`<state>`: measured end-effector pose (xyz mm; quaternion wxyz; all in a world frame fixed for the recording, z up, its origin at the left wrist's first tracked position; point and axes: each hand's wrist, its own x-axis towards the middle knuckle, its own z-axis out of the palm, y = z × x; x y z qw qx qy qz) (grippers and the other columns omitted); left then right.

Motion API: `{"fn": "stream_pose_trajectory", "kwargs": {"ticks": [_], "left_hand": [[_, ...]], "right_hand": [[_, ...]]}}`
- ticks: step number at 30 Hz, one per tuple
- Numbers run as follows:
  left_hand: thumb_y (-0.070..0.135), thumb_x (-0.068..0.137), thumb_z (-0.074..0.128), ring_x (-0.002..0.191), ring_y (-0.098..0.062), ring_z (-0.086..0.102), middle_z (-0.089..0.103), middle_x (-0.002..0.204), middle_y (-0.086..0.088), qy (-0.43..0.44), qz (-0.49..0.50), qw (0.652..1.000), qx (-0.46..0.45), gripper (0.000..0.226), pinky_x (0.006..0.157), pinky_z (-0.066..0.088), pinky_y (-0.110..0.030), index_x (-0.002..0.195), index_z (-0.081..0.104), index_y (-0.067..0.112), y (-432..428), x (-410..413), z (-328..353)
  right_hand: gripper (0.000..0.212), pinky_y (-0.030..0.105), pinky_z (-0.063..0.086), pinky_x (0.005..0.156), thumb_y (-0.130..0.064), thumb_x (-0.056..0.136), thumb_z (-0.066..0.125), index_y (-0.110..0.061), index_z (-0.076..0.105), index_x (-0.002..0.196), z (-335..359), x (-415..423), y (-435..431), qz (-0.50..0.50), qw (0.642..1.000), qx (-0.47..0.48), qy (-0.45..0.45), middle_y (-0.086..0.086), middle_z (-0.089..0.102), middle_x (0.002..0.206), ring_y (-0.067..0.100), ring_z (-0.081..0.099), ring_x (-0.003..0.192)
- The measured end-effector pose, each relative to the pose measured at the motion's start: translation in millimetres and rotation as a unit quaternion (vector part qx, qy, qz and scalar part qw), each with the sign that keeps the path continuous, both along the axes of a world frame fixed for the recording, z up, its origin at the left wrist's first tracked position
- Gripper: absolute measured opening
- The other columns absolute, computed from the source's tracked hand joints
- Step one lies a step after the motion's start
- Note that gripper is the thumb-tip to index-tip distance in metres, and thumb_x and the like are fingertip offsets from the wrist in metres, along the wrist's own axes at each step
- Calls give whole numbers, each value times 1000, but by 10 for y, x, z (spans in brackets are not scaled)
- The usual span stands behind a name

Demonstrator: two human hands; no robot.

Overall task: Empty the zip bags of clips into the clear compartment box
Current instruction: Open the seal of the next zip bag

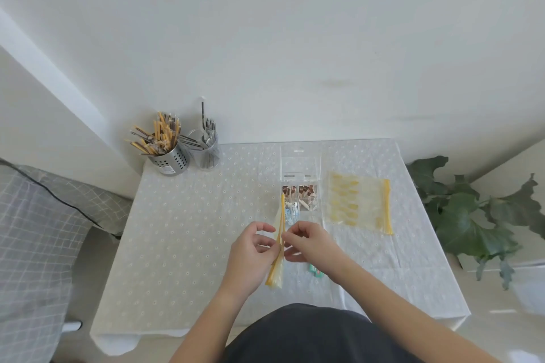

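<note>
Above the dark lap (309, 333), left hand (253, 247) and right hand (306, 242) each pinch the yellow zip lip of a bag (277, 271) held edge-on just short of the box (299, 197) on the table (191, 230); likely risk: seal pops suddenly, bag tilts, contents scatter wide of the compartments.
</note>
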<state>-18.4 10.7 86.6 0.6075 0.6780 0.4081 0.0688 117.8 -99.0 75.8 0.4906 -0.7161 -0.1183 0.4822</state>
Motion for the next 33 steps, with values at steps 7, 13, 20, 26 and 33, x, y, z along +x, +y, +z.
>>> {"fn": "stream_pose_trajectory", "kwargs": {"ticks": [7, 13, 20, 26, 33], "left_hand": [[17, 91, 81, 77, -15, 78, 79, 86, 0, -1, 38, 999, 32, 31, 72, 61, -29, 106, 57, 30, -71, 44, 0], [17, 95, 74, 77, -10, 75, 77, 85, 4, 20, 24, 997, 66, 27, 64, 54, -16, 105, 53, 30, -172, 65, -11], [8, 101, 63, 80, -15, 66, 68, 92, 1, 64, -5, 989, 135, 23, 61, 49, -17, 100, 49, 27, -287, 131, -67], [10, 101, 64, 86, -6, 68, 69, 96, 3, 42, -14, 989, 141, 23, 72, 51, -12, 101, 52, 30, -274, 123, -41], [31, 93, 74, 80, -17, 76, 76, 86, 2, 61, -28, 996, 52, 4, 77, 66, -38, 92, 73, 27, -253, 84, 22]], "right_hand": [[18, 46, 64, 81, -17, 95, 60, -2, 66, 88, 64, 90, 31, 120, 990, -52, -58, 10, 70, 80, 23, 75, 75], [16, 41, 66, 76, -11, 91, 56, -6, 63, 78, 110, 161, -18, 175, 979, -58, -85, 11, 68, 76, 31, 77, 83], [16, 52, 63, 72, -23, 76, 57, -13, 55, 65, 48, 152, -37, 193, 965, -67, -164, 4, 62, 61, 20, 76, 65], [21, 37, 66, 65, -23, 89, 54, -11, 68, 79, 120, 189, -43, 202, 972, -81, -94, 8, 73, 83, 28, 78, 76], [20, 45, 64, 79, -14, 92, 54, -9, 66, 76, 51, 156, -145, 157, 985, -19, -68, 8, 69, 77, 19, 71, 70]]}}
